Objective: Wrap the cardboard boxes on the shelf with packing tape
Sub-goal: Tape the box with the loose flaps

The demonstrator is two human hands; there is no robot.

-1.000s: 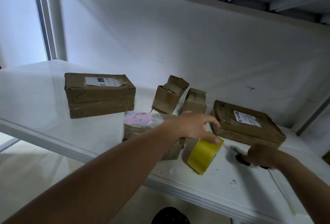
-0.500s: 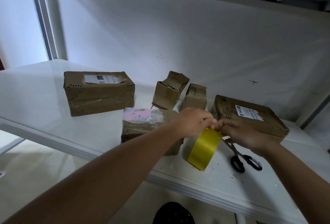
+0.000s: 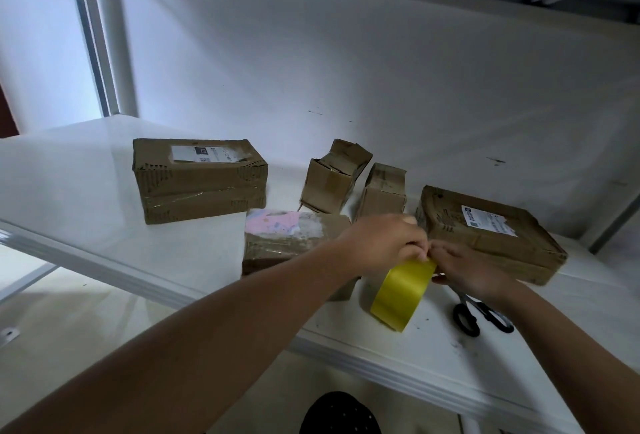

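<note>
A yellow roll of packing tape (image 3: 401, 291) stands on edge near the front of the white shelf (image 3: 86, 184). My left hand (image 3: 384, 243) grips the top of the roll. My right hand (image 3: 464, 269) pinches at the roll's top edge, right against my left fingers. Several cardboard boxes lie on the shelf: a large one at the left (image 3: 199, 179), one with a pink patch (image 3: 287, 236) partly behind my left arm, two small ones (image 3: 334, 177) (image 3: 382, 188) at the back, and a flat labelled one (image 3: 485, 229) at the right.
Black-handled scissors (image 3: 481, 316) lie on the shelf just right of the tape, under my right wrist. A white wall closes the back of the shelf, and an upper shelf hangs overhead. A dark shoe (image 3: 341, 414) shows below the shelf's front edge.
My right hand left the scissors and came to the top of the tape roll beside my left hand. The scissors now lie free on the shelf.
</note>
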